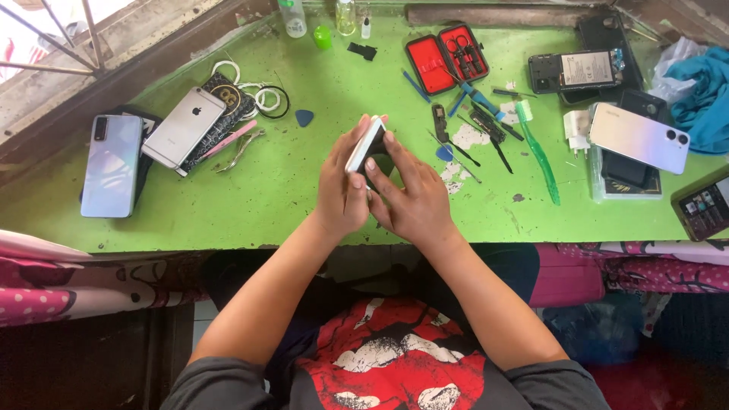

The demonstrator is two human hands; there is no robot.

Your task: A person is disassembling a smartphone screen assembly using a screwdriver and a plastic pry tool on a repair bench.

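Bare forearms, grey shirt with red-and-white print

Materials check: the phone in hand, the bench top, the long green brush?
Phone: pale, smooth shell, likely plastic or metal; only its edge shows. Bench top: green painted surface, matte, scuffed and chipped, base unclear. Green brush: translucent plastic handle, glossy.

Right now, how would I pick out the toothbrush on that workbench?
Start at the green workbench and go right of the person's two hands, past the scattered screwdrivers. The toothbrush lies slanted beside a white charger plug. It alone is translucent green with a white bristle head.
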